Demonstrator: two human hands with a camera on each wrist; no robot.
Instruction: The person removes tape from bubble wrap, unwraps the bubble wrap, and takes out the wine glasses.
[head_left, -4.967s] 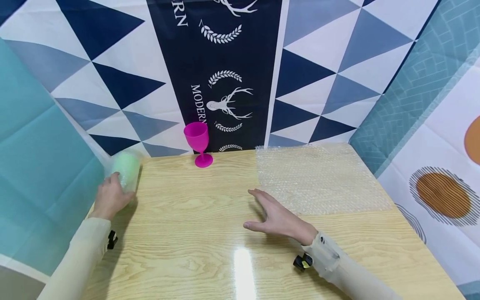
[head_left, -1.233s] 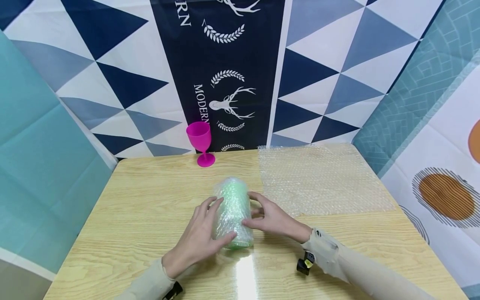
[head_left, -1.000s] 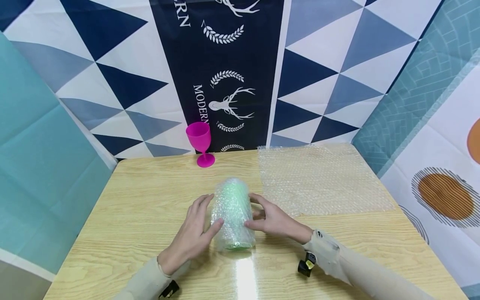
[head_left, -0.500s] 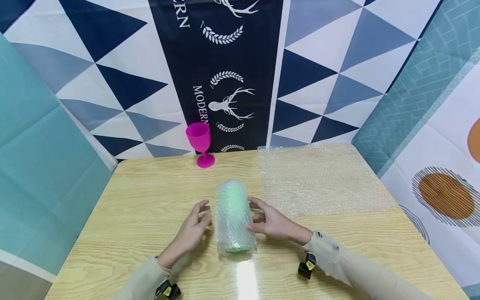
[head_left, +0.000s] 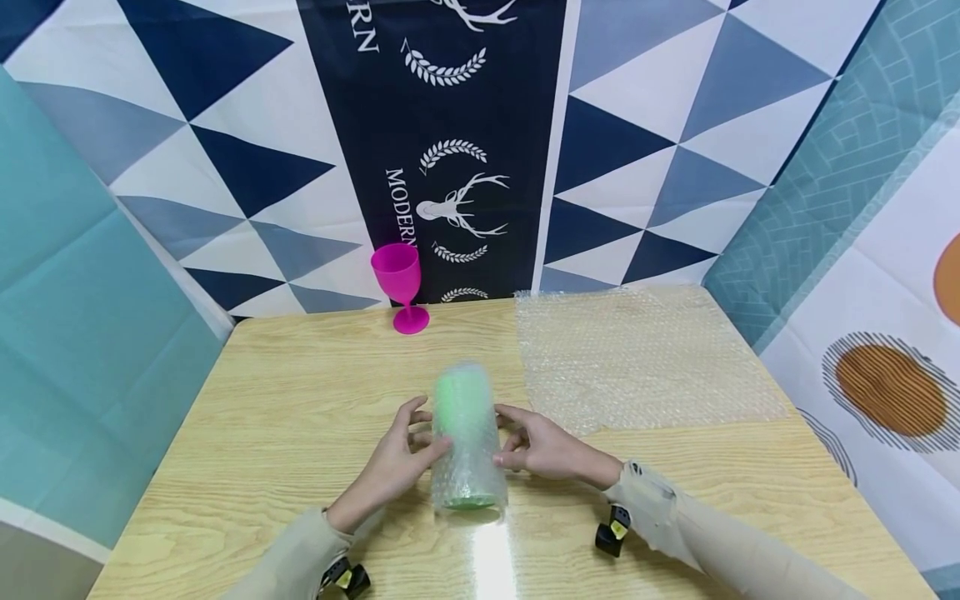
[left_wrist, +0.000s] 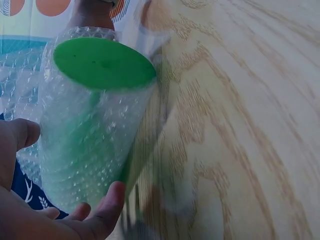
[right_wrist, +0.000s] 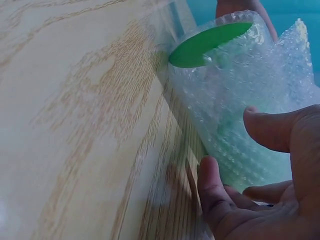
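In the middle of the table a green goblet wrapped in bubble wrap (head_left: 468, 433) lies on its side. Its round green base (left_wrist: 102, 64) faces the person's body, and a faint stem and cup show through the film. My left hand (head_left: 393, 458) grips its left side, thumb on top and the other fingers curled along the side. From the right, my right hand (head_left: 547, 446) holds it with curled fingers and the thumb (right_wrist: 272, 130) on the wrap. A loose edge of film sticks up in the right wrist view.
A magenta goblet (head_left: 397, 279) stands upright at the table's back edge. A flat sheet of bubble wrap (head_left: 645, 358) covers the back right of the wooden table (head_left: 300, 417). Patterned cloth walls (head_left: 630, 167) rise behind and on both sides.
The left hand has brought the wrapped goblet from the back left corner to the middle. Half a second ago that hand was off it; now it is back on its left side.
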